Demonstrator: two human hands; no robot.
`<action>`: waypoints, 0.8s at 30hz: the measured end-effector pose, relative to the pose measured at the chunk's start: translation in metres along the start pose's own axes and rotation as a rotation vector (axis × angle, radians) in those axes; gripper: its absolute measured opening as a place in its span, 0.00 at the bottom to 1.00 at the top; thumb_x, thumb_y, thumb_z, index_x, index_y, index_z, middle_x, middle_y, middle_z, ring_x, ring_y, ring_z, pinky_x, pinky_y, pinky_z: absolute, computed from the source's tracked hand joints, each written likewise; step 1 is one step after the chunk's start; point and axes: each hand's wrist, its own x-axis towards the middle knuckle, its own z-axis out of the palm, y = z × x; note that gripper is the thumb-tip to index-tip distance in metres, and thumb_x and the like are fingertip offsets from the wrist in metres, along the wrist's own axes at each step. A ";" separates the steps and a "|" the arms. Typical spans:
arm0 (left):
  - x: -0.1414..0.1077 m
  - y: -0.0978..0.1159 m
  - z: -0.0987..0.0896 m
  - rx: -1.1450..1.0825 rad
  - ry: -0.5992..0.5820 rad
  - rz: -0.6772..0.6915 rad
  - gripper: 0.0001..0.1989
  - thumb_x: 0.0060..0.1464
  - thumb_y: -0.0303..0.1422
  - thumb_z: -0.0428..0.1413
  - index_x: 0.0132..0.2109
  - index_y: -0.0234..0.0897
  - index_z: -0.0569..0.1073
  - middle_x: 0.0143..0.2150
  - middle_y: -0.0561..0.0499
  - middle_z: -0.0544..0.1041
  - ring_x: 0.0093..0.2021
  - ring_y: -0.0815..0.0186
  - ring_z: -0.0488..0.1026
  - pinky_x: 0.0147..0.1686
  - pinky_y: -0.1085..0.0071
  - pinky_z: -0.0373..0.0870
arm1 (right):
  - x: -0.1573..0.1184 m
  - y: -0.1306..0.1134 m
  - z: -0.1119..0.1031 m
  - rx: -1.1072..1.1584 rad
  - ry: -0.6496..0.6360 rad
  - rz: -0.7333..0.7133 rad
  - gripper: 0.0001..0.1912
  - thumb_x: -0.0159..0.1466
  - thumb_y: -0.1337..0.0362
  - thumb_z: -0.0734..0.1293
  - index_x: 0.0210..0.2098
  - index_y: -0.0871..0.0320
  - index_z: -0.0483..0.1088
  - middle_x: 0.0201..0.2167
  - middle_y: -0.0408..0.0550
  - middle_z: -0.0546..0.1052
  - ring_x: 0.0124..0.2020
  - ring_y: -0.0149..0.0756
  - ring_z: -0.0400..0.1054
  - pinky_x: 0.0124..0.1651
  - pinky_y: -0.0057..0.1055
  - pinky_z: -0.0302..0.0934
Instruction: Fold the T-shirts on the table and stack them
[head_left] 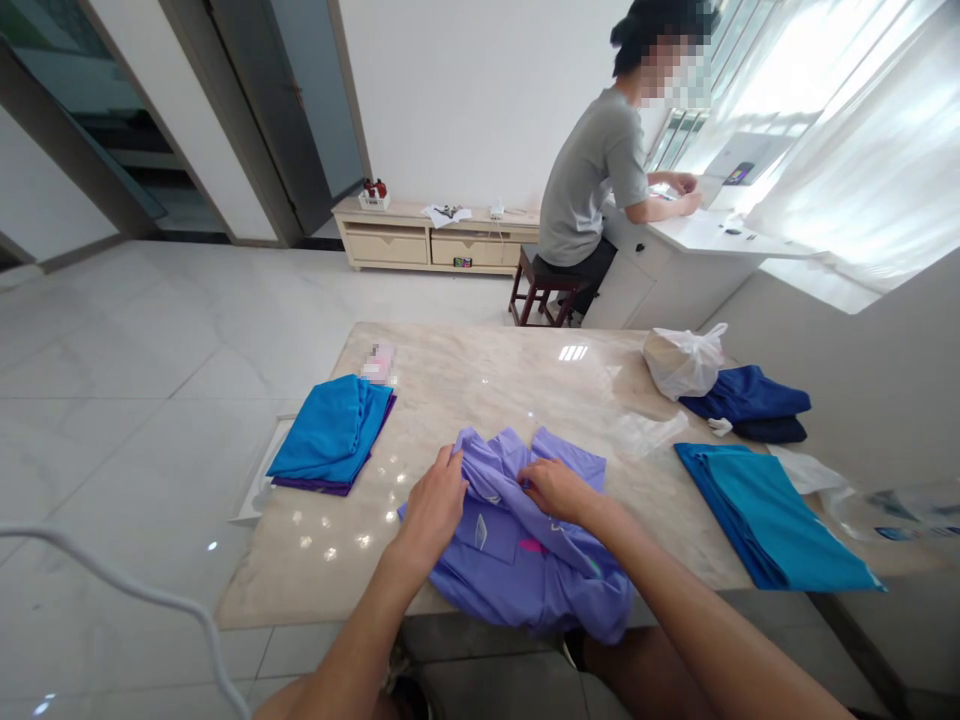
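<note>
A crumpled light-purple shirt (480,565) lies on the near part of the marble-patterned table (465,375), and its lower part hangs over the front edge. A small white mark and a pink patch show on its front. My left hand (437,500) has its fingers closed on the shirt's upper left edge. At the middle of the bunched cloth, my right hand (555,488) pinches a fold, fingertips partly hidden. One purple flap spreads out flat beyond my right hand.
Folded blue cloth (330,430) lies on purple cloth at the left. Folded teal cloth (780,520), dark blue clothing (750,395) and a white plastic bag (684,360) are at the right. Beyond the table, a person (592,170) sits on a stool (546,285).
</note>
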 end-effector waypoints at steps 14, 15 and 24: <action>0.016 0.004 -0.030 -0.860 0.234 0.104 0.26 0.59 0.27 0.55 0.63 0.35 0.79 0.69 0.41 0.78 0.71 0.55 0.73 0.73 0.57 0.67 | -0.045 0.065 -0.068 0.002 0.226 0.628 0.22 0.67 0.67 0.69 0.60 0.61 0.80 0.60 0.70 0.78 0.64 0.64 0.73 0.62 0.53 0.68; 0.014 0.007 -0.030 -0.924 0.196 0.114 0.26 0.58 0.28 0.56 0.63 0.35 0.80 0.69 0.41 0.78 0.71 0.54 0.73 0.72 0.57 0.68 | -0.043 0.058 -0.065 0.022 0.236 0.494 0.29 0.65 0.65 0.72 0.66 0.59 0.76 0.66 0.69 0.75 0.69 0.64 0.68 0.66 0.55 0.64; -0.008 0.017 -0.058 -1.413 0.128 0.089 0.32 0.56 0.40 0.68 0.66 0.38 0.80 0.67 0.40 0.80 0.68 0.43 0.76 0.65 0.52 0.77 | -0.021 -0.026 -0.052 0.234 0.183 -0.079 0.24 0.70 0.62 0.70 0.64 0.56 0.73 0.55 0.57 0.83 0.55 0.50 0.77 0.60 0.39 0.65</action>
